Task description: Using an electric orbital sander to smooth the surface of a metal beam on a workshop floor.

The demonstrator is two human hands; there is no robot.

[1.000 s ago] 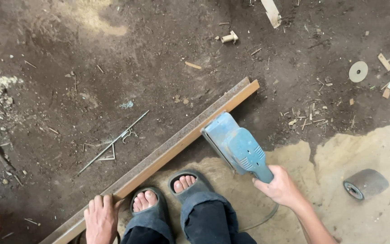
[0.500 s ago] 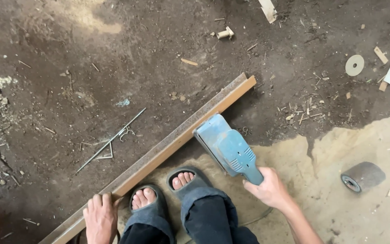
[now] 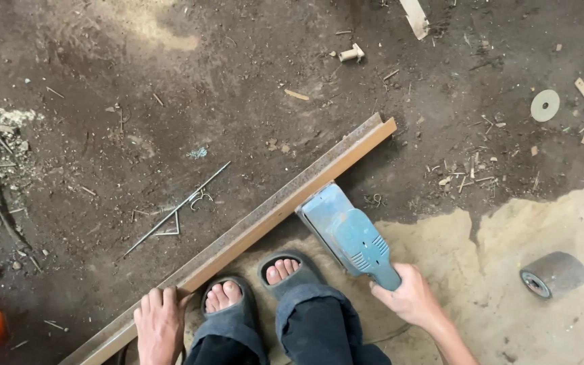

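Two hands working: right hand clamped on the blue sander, left hand pressing the long wooden strip to the dirt floor; toes in open sandals sit just beside (a slip could graze them).

One wooden strip, one blue power sander, two hands, two sandals, one grey roller.
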